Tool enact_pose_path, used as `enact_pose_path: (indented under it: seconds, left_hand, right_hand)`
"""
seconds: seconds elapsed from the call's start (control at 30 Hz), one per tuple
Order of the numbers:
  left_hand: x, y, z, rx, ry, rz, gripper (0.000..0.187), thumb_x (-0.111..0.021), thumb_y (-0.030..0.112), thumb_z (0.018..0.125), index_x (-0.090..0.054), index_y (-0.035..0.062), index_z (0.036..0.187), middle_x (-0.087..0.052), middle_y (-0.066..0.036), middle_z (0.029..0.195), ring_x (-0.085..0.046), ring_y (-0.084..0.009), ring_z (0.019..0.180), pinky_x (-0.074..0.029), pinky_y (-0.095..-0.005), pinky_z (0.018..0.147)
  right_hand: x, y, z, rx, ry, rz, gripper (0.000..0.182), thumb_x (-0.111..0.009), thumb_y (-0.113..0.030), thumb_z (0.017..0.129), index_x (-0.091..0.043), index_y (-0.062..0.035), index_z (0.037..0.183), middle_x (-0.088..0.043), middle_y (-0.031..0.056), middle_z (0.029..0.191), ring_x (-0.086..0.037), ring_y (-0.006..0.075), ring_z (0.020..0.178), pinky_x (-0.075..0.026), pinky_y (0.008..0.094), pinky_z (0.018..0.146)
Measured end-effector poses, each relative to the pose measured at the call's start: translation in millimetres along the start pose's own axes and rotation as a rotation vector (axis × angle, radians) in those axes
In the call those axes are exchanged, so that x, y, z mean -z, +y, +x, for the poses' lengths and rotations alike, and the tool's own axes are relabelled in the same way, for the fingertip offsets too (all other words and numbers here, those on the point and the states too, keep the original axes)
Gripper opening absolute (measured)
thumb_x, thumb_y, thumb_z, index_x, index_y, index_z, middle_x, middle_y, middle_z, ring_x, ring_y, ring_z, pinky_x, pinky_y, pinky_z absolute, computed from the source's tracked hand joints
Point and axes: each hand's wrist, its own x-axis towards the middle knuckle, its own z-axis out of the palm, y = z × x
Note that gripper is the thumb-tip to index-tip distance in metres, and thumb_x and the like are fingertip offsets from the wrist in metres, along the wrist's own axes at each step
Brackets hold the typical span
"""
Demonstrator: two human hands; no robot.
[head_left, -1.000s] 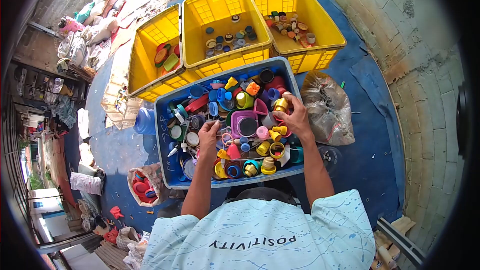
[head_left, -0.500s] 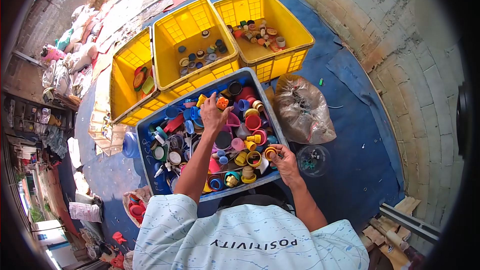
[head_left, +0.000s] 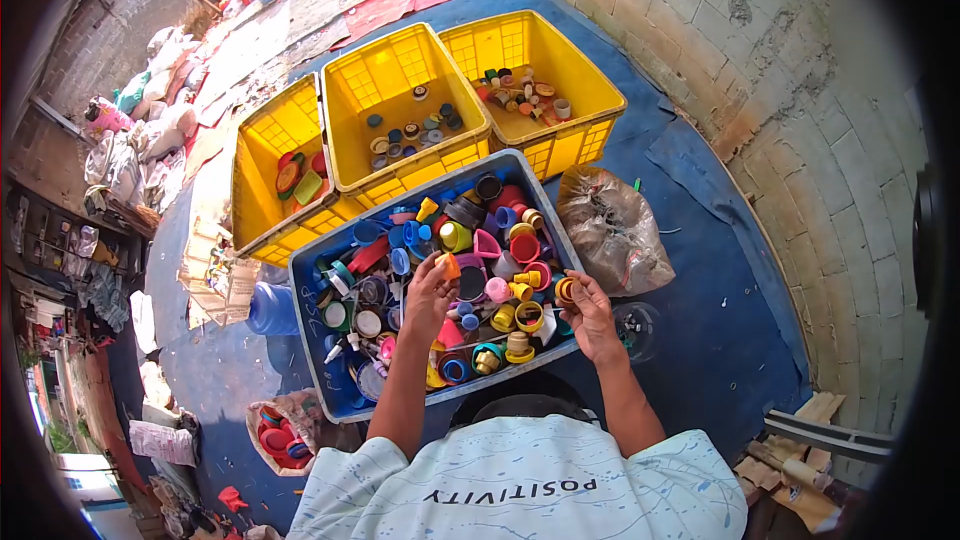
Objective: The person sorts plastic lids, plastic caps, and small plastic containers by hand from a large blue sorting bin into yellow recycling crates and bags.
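My left hand (head_left: 430, 298) is closed on a small orange plastic piece (head_left: 451, 266), lifted just above the middle of the blue crate (head_left: 304, 325). My right hand (head_left: 592, 318) pinches a yellow-gold ring-shaped bottle cap (head_left: 566, 290) over the crate's right edge. Mixed plastic caps and lids fill the crate in many colours. Between the hands lie a pink round cap (head_left: 498, 289), a red cap (head_left: 524, 246) and a yellow ring-like cap (head_left: 529, 316). The fingers hide part of each held piece.
Beyond the crate stand three yellow bins: left (head_left: 262, 140), middle (head_left: 365, 70) and right (head_left: 500, 38), each holding some caps or lids. At the right are a plastic sack (head_left: 615, 230) and a clear round container (head_left: 638, 330). A bag of red pieces (head_left: 285, 435) sits at lower left.
My left hand has drawn back towards me, lifting the orange piece out of the pile. My right hand still holds the yellow cap. The whole view has shifted slightly.
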Motion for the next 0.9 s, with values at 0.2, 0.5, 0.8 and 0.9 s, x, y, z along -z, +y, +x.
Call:
enact_pose_path:
  seconds: [0.2,0.5,0.8,0.9]
  left_hand:
    - [45,-29,-71,0.086,-0.03,-0.205,0.037,-0.066,0.019,0.088,-0.05,0.007,0.119,-0.06,-0.008,0.104,-0.062,-0.0187,0.092,-0.051,-0.0318,0.081]
    - [39,-45,-108,0.197,-0.001,-0.27,0.032,-0.066,0.017,0.087,-0.051,0.0076,0.114,-0.058,-0.009,0.109,-0.06,-0.0197,0.096,-0.052,-0.0321,0.083]
    - [-32,-26,-46,0.058,0.042,-0.245,0.037,-0.071,0.017,0.083,-0.052,0.0045,0.112,-0.055,-0.009,0.104,-0.057,-0.0216,0.098,-0.052,-0.0344,0.085]
    - [-77,-37,-3,0.111,0.023,-0.21,0.036,-0.072,0.019,0.083,-0.054,0.0038,0.11,-0.055,-0.009,0.103,-0.056,-0.0208,0.099,-0.051,-0.0331,0.087]
  right_hand:
    - [-52,27,-34,-0.096,-0.124,0.143,0.06,-0.052,0.006,0.071,-0.047,-0.0091,0.129,-0.055,0.0071,0.114,-0.057,0.0174,0.094,-0.046,0.0288,0.08]
    - [-72,52,-47,-0.211,-0.099,0.011,0.032,-0.068,-0.012,0.087,-0.052,-0.0088,0.114,-0.059,0.0007,0.098,-0.06,0.0097,0.083,-0.048,0.0226,0.069]
    - [-39,-3,16,-0.075,0.004,-0.005,0.024,-0.068,-0.019,0.088,-0.059,-0.0082,0.107,-0.063,-0.001,0.09,-0.06,0.0073,0.077,-0.048,0.0214,0.067]
    - [-13,-34,48,-0.123,-0.021,0.04,0.027,-0.071,-0.021,0.087,-0.058,-0.008,0.107,-0.061,-0.0009,0.094,-0.058,0.0059,0.076,-0.044,0.0202,0.063]
